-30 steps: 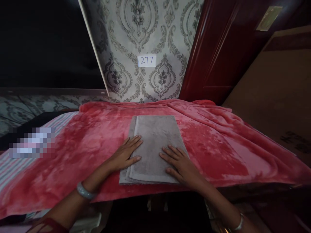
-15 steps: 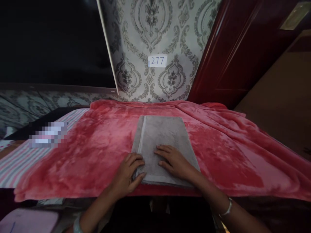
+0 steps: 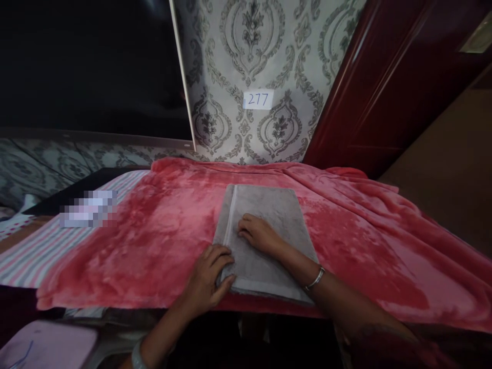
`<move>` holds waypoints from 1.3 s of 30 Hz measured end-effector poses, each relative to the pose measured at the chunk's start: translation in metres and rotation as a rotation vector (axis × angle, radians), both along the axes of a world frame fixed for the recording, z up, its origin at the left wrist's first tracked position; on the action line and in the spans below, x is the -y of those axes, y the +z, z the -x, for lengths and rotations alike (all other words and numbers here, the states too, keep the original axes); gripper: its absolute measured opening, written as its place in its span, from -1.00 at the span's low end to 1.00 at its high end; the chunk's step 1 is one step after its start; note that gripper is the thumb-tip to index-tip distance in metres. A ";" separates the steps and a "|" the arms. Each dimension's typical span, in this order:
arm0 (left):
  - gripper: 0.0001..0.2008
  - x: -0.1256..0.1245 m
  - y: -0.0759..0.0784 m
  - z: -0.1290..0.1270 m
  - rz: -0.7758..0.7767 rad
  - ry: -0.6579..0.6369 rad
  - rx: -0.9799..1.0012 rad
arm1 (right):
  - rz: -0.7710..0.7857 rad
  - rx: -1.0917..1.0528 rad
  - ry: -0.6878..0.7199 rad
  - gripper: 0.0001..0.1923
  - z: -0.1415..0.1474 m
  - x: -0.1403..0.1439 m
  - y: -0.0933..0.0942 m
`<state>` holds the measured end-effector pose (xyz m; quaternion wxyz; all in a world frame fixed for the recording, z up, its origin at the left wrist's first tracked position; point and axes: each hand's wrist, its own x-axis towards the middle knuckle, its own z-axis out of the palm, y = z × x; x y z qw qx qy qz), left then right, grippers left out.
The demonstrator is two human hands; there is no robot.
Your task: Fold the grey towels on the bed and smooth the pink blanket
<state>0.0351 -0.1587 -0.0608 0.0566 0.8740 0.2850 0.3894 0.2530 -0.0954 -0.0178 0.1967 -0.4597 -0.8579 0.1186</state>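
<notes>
A folded grey plush cloth lies flat, with a pale raised line running along its left side. My left hand rests at its lower left corner, fingers on the edge and thumb apart from them. On top of the cloth, left of its middle, is my right hand with its fingers curled and drawn together. Its fingertips face down, so I cannot see whether any fabric is pinched in them. Beneath the cloth is a red and pink plush blanket.
At the left lies a striped cloth with a blurred-out item on it. A dark screen stands behind. A label reading 277 is on the patterned wall. A pink seat-like surface is at lower left.
My right hand has slid up and left over the grey cloth, and its fingers have curled in. My left hand stays at the lower left corner. The view has shifted slightly left.
</notes>
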 end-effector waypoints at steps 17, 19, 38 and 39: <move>-0.74 -0.027 0.050 -0.013 0.230 0.007 -0.316 | 0.249 -0.710 -0.092 -0.88 -0.014 -0.025 -0.031; -0.67 -0.037 0.054 -0.025 0.206 0.034 -0.389 | 0.219 -0.703 -0.101 -0.89 -0.013 -0.025 -0.032; -0.54 -0.051 0.046 -0.040 0.193 0.050 -0.531 | 0.172 -0.365 -0.189 -0.79 -0.009 -0.020 -0.024; -0.55 -0.051 0.046 -0.040 0.193 0.049 -0.535 | 0.188 -0.357 -0.194 -0.79 -0.008 -0.020 -0.022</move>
